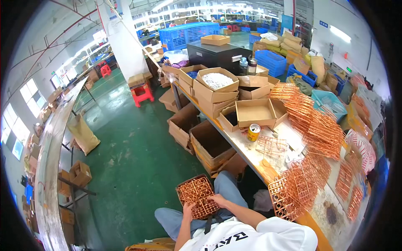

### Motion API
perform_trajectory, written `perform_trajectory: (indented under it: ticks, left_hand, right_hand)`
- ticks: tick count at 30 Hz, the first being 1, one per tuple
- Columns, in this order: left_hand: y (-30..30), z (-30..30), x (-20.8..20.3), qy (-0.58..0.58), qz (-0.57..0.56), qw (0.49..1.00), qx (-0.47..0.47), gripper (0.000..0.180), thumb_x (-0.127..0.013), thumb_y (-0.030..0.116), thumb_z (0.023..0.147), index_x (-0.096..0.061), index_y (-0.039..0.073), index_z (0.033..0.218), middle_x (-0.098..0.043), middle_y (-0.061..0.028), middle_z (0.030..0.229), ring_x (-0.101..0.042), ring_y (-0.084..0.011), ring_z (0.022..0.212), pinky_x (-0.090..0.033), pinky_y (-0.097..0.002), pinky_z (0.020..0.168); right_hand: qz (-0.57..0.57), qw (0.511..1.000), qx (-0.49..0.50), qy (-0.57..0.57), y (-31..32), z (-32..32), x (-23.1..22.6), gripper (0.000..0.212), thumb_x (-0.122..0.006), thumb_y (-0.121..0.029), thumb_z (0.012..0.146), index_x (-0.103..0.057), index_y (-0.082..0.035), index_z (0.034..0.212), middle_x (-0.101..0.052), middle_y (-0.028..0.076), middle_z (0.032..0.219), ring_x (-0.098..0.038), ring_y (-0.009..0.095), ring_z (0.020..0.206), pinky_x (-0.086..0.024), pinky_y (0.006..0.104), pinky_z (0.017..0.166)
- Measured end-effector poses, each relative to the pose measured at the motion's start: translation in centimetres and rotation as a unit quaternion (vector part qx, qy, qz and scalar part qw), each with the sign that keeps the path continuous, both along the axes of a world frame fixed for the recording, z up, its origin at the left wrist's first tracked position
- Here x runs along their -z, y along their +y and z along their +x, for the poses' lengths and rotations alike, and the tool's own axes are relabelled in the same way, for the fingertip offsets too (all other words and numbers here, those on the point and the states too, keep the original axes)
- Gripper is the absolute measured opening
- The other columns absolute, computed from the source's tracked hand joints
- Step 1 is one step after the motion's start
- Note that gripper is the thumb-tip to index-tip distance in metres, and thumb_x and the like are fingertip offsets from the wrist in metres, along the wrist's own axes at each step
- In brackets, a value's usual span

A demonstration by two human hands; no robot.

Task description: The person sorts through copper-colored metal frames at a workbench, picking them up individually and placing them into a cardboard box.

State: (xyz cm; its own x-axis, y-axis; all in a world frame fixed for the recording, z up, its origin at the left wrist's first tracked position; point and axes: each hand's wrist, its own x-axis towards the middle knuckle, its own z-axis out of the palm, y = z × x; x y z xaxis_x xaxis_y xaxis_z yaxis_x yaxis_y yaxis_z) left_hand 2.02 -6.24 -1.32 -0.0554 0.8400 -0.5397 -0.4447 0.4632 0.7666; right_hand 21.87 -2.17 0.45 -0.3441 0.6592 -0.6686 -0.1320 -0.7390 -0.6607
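Observation:
Low in front of me, over my lap, is a copper-coloured lattice frame of small rings and bars (pixel 196 191), with a brown box edge (pixel 178 193) showing around it. My left hand (pixel 189 208) is closed on the frame's near left edge. At its near right side, my right hand (pixel 218 201) has its fingers bent round the edge, partly hidden. Whether one frame or several are stacked there, I cannot tell. On the bench to my right lie more copper-coloured frames (pixel 281 200), nearest to my right arm.
The workbench edge (pixel 261 173) runs along my right. On it stand a yellow can (pixel 253 132), an open carton (pixel 256 113), a box of white pieces (pixel 217 79) and a tall stack of frames (pixel 320 134). Open cartons (pixel 209 140) sit beneath. A sack (pixel 83 134) stands left.

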Motion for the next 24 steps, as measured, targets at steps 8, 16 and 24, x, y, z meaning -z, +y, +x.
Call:
perform_trajectory:
  ticks: [8, 16, 24]
  left_hand:
    - [-0.4, 0.5, -1.5, -0.035, -0.014, 0.999, 0.014, 0.023, -0.054, 0.006, 0.077, -0.046, 0.006, 0.098, -0.053, -0.0041, 0.085, -0.055, -0.0140, 0.070, -0.050, -0.0252, 0.060]
    - [-0.3, 0.1, 1.3, 0.069, -0.007, 0.997, 0.039, 0.018, -0.058, 0.012, 0.075, -0.048, 0.008, 0.089, -0.049, -0.0004, 0.073, -0.045, -0.0097, 0.063, -0.039, -0.0231, 0.054]
    - [0.4, 0.3, 0.4, 0.088, 0.017, 0.996, 0.006, 0.010, -0.055, 0.013, 0.079, -0.051, 0.007, 0.085, -0.050, -0.0002, 0.069, -0.046, -0.0086, 0.056, -0.038, -0.0230, 0.045]
  right_hand:
    - [-0.027, 0.997, -0.052, 0.045, 0.4, 0.2, 1.7, 0.022, -0.060, -0.008, 0.079, -0.060, -0.002, 0.100, -0.063, 0.006, 0.087, -0.061, 0.014, 0.072, -0.051, 0.0241, 0.063]
    - [0.007, 0.997, -0.079, 0.002, 0.4, 0.3, 3.0, 0.021, -0.058, -0.008, 0.080, -0.060, -0.004, 0.101, -0.063, 0.004, 0.083, -0.061, 0.012, 0.065, -0.051, 0.0245, 0.057]
    - [-0.076, 0.990, -0.075, 0.088, 1.4, 0.3, 2.4, 0.025, -0.061, -0.013, 0.079, -0.060, -0.008, 0.103, -0.063, 0.003, 0.090, -0.061, 0.013, 0.072, -0.052, 0.0291, 0.062]
